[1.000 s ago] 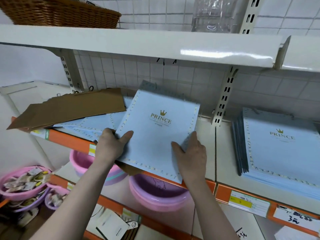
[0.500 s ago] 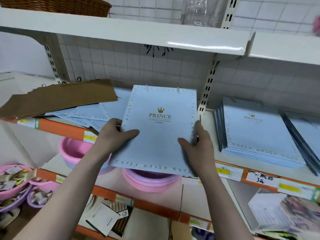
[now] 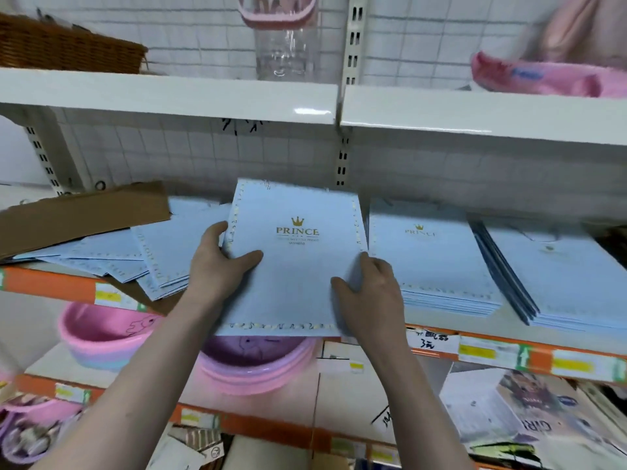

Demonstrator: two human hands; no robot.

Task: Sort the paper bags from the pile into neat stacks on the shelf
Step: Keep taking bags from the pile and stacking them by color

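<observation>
A flat light-blue paper bag [image 3: 295, 276] with a gold crown and "PRINCE" print is held above the shelf's front edge. My left hand [image 3: 217, 266] grips its left edge with the thumb on top. My right hand [image 3: 369, 293] grips its lower right edge. To the left lies a loose pile of blue bags [image 3: 135, 259], fanned out and partly under a brown paper bag [image 3: 81, 215]. Just right of the held bag sits a neat stack of blue bags [image 3: 437, 266], and a second stack [image 3: 563, 279] lies further right.
The shelf [image 3: 509, 354] has an orange front strip with price labels. A white upper shelf [image 3: 169, 96] overhangs, carrying a wicker basket [image 3: 64, 49] and a clear jar [image 3: 285, 52]. Pink and purple basins [image 3: 251, 364] sit on the lower shelf.
The held bag has moved to the right, closer to the neat stack, and its edges are now square to the shelf. The view has shifted right and upward.
</observation>
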